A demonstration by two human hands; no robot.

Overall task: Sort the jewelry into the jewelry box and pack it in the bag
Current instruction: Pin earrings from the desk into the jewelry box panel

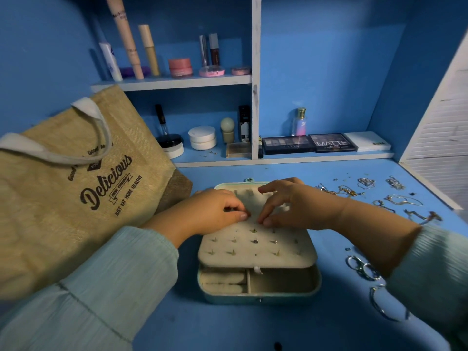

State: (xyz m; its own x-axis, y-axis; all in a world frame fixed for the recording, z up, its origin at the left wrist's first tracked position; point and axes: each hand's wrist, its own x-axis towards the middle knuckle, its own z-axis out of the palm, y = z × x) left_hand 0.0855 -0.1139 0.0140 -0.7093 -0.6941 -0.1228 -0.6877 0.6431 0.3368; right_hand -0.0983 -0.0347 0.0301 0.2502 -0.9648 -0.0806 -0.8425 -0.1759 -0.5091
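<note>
- Jewelry box lies open on the blue bench, just beside the bag.
- Left hand seemingly pinches a tiny stud; right hand presses fingertips on the earring panel.
- Studs look light, slippery, easily dropped; judged best pinched by the head.

Teal jewelry box, tan bag, blue table

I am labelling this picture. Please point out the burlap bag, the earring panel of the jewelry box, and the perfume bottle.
burlap bag (76,198): head view, on its printed front.
earring panel (255,249): head view, on the padded surface among the studs.
perfume bottle (299,122): head view, on its glass body.
</note>
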